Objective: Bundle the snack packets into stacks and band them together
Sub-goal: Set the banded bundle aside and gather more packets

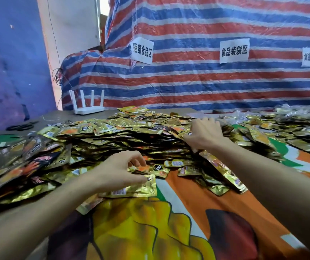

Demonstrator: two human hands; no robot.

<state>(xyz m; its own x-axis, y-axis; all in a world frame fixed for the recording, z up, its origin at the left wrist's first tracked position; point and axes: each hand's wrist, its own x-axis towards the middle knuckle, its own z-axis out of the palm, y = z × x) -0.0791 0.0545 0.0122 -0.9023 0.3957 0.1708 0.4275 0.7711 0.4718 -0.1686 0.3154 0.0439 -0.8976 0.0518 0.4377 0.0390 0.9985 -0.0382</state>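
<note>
gold foil snack packets (112, 132) heap across mid frame. left grip (120, 171) pinches one packet (141, 190) at lower centre; right grip (204, 132) lies flat on the heap, fingers straight, holding nothing. align edges squarely before stacking more.

A person's left hand (117, 171) is pinching a few gold packets (141, 189) at the near edge of a sprawling heap of snack packets (124, 132), while the right hand (205, 132) is reaching farther in, fingers lying spread across the pile. The packets are spilling over a brightly printed cloth (197, 203) covering the table, with black scissors (22, 126) and a white four-antenna router (88, 107) sitting at the far left. A red, white and blue striped tarp (206, 85) carrying paper signs (234, 50) is hanging behind.
</note>
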